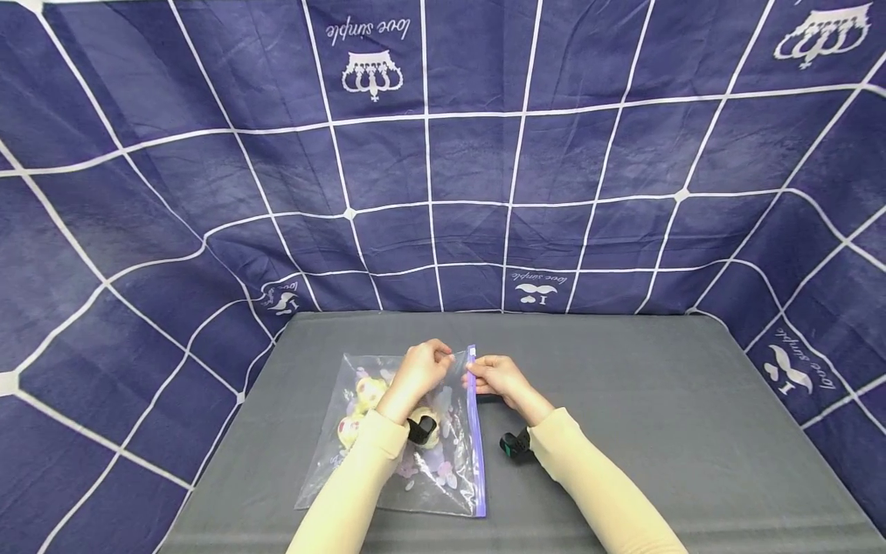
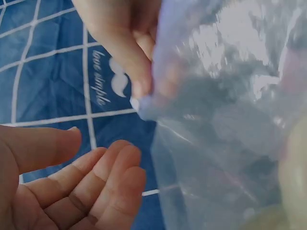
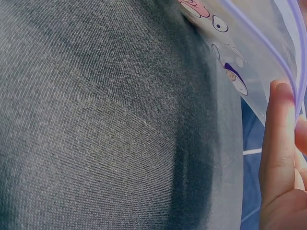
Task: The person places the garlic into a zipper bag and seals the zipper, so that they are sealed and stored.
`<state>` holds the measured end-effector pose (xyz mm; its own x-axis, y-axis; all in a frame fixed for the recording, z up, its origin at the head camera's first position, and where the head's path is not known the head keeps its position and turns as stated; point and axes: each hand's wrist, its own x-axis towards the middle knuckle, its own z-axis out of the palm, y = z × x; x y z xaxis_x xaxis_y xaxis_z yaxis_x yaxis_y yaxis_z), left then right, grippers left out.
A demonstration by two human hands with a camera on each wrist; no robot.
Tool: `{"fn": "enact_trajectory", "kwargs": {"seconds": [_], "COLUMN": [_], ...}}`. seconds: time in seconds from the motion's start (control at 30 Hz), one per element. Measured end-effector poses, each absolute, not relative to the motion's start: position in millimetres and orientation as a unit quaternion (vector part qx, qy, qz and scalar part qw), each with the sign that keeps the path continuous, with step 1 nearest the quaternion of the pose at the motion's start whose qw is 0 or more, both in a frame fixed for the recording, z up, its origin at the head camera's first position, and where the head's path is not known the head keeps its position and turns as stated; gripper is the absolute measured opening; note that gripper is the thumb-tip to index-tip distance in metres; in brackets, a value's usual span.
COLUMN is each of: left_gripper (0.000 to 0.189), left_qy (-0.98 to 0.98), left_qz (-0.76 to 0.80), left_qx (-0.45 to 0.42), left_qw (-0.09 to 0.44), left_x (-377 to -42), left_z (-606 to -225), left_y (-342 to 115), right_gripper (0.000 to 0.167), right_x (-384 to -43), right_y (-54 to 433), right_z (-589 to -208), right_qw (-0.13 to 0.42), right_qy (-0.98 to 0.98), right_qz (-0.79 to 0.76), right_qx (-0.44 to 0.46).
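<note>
A clear zip bag with printed patterns and a purple zip strip lies left of centre. Inside are several rounded yellow things, partly hidden behind my left arm. My right hand pinches the far corner of the bag at the strip, between thumb and fingers. In the right wrist view, the strip's two purple edges stand apart beyond the fingers. Over the bag's far edge is my left hand. The left wrist view shows its fingers loosely bent beside the bag, holding nothing.
The bag is on a grey cloth-covered table. A blue cloth with white grid lines rises behind it and along both sides. Black straps sit on both wrists, with a small black device by the right one.
</note>
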<state>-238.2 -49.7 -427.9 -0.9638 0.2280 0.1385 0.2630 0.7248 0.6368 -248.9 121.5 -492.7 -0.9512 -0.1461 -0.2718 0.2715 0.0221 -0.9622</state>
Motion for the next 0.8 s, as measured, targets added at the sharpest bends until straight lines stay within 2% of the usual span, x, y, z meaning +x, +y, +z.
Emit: {"fn": "enact_trajectory", "kwargs": {"seconds": [0.1, 0.4, 0.67, 0.8], "left_gripper": [0.02, 0.033, 0.035, 0.032], "left_qy": [-0.929, -0.936, -0.928, -0.929], "left_qz": [-0.347, -0.329, -0.353, -0.352], "left_qx": [-0.127, -0.126, -0.1, -0.101], "left_qw": [0.03, -0.005, -0.067, -0.055], "left_x": [-248, -265, -276, -278], "left_z": [-430, -434, -436, -438], "left_y": [-47, -36, -28, -27], "right_gripper": [0.022, 0.021, 0.021, 0.022], "right_x": [-249, -249, -249, -248], "right_y": [121, 120, 122, 121], "right_z": [-493, -494, -495, -495], "right_qw": [0.145, 0.133, 0.128, 0.123], "right_qy": [0.702, 0.712, 0.714, 0.721], "right_qz": [-0.696, -0.689, -0.688, -0.682], "right_qx": [0.042, 0.021, 0.004, 0.005]}}
